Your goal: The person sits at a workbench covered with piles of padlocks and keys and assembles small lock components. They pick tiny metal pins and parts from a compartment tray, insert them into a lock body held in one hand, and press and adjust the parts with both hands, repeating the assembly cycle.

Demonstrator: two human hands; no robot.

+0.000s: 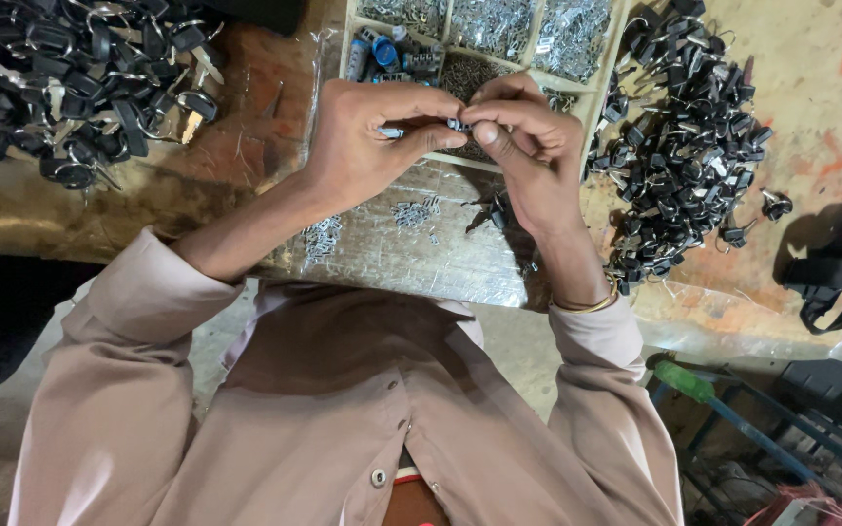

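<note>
Head view: our left hand (372, 136) and right hand (528, 146) together pinch a small metal part (456, 125) above the far compartment tray (596, 83).

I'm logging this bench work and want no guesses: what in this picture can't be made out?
Head view only:
- Small part pinched between left hand and right hand: fingertips cover it, kind unclear.
- Compartment tray: cut off by top edge; contents too small.
- Left pile of black keys: cut off by the frame edge.

Black keys (684, 156), beige shirt (333, 390)
</note>
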